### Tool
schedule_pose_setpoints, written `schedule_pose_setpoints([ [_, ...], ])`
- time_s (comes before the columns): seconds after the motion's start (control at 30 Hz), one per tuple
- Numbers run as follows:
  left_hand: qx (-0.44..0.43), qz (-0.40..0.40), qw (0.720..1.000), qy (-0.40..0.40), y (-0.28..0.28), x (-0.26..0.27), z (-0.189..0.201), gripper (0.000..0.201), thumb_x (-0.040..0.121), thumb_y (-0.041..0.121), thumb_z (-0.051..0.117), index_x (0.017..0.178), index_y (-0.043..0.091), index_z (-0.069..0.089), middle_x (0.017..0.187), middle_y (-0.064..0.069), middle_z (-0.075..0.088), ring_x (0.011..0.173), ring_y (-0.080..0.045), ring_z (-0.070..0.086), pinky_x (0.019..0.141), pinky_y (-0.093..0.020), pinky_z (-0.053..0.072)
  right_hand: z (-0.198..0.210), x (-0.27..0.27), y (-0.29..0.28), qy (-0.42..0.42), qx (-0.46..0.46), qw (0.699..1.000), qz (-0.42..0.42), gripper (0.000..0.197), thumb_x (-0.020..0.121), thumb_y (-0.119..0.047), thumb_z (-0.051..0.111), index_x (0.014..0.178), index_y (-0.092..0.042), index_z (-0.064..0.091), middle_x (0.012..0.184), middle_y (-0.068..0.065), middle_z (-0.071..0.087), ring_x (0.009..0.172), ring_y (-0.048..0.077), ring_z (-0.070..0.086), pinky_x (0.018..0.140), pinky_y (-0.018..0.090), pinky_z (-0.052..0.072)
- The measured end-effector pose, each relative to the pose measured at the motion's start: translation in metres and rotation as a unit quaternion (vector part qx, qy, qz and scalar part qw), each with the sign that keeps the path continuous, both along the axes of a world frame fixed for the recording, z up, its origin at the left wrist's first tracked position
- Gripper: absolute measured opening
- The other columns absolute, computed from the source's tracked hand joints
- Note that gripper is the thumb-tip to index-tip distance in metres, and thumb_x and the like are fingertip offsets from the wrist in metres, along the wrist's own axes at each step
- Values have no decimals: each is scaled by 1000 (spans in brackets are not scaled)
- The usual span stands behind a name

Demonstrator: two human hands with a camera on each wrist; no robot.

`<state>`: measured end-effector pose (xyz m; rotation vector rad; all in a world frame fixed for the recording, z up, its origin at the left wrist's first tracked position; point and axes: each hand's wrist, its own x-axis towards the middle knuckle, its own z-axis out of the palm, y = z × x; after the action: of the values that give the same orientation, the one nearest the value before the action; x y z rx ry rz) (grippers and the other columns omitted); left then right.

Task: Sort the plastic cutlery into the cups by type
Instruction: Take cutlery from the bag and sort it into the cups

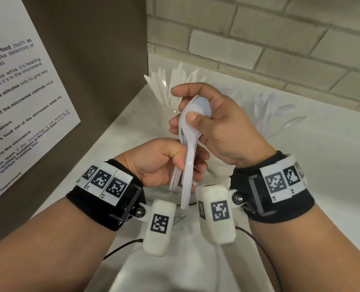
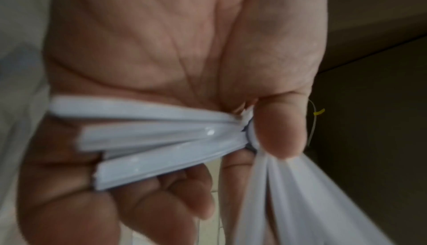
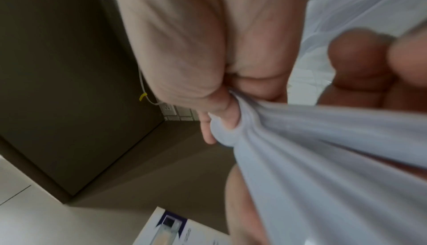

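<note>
A bundle of several white plastic spoons (image 1: 188, 144) hangs between both hands above the white counter. My left hand (image 1: 166, 163) grips the handles (image 2: 161, 139), which fan out across its palm. My right hand (image 1: 208, 121) pinches the stacked spoon bowls (image 3: 300, 139) from above, its thumb pressing on the top bowl. Behind the hands a clear cup (image 1: 170, 91) holds upright white cutlery that looks like knives. Another clear cup (image 1: 273, 110) at the right holds clear spoons. A third cup between them is mostly hidden by my right hand.
A brown cabinet side (image 1: 90, 70) with a printed microwave notice (image 1: 16, 102) stands at the left. A pale brick wall (image 1: 259, 39) closes the back. The white counter (image 1: 322, 165) runs to the right. Cables trail from the wrist cameras (image 1: 217, 218).
</note>
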<state>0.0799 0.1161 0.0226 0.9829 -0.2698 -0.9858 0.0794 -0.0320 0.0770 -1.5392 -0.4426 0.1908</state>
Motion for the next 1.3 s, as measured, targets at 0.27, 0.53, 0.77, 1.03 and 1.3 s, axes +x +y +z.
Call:
schedule_pose_setpoints([
  [0.27, 155, 72, 978, -123, -2, -7, 6, 22, 85, 24, 63, 104, 13, 61, 79, -5, 61, 78, -22, 68, 61, -40, 59, 1, 12, -14, 34, 5, 993, -115, 31, 97, 8, 41, 118, -12, 53, 106, 9, 56, 95, 28, 68, 91, 47, 54],
  [0.53, 211, 50, 962, -163, -6, -8, 8, 34, 92, 39, 45, 106, 10, 58, 76, -3, 56, 66, -16, 56, 49, -26, 43, -7, 5, -13, 32, -18, 985, -168, 27, 95, 9, 43, 99, -14, 55, 95, 8, 57, 79, 23, 70, 66, 38, 58],
  [0.77, 351, 138, 841, -388, -1, 5, 13, 43, 85, 48, 61, 122, 29, 54, 115, 7, 60, 106, -8, 61, 94, -28, 49, 24, 14, -60, -118, -35, 925, -360, 33, 87, 8, 44, 90, -24, 53, 97, 9, 58, 78, 25, 69, 69, 51, 60],
  [1.03, 531, 25, 659, -532, 5, 3, 5, 13, 81, 30, 71, 77, 42, 67, 136, 21, 39, 134, -5, 26, 100, -30, 8, 35, 44, -124, -302, -220, 767, -522, 48, 61, 1, 23, 89, -29, 48, 95, 6, 52, 81, 2, 53, 71, 23, 48],
  [1.3, 519, 29, 680, -517, 6, 3, 7, 29, 85, 16, 63, 79, 45, 63, 134, 19, 41, 126, -7, 35, 98, -27, 14, -29, 68, -130, -151, -354, 783, -488, 45, 75, 11, 30, 105, -9, 56, 120, 20, 49, 88, 14, 48, 73, 11, 36],
])
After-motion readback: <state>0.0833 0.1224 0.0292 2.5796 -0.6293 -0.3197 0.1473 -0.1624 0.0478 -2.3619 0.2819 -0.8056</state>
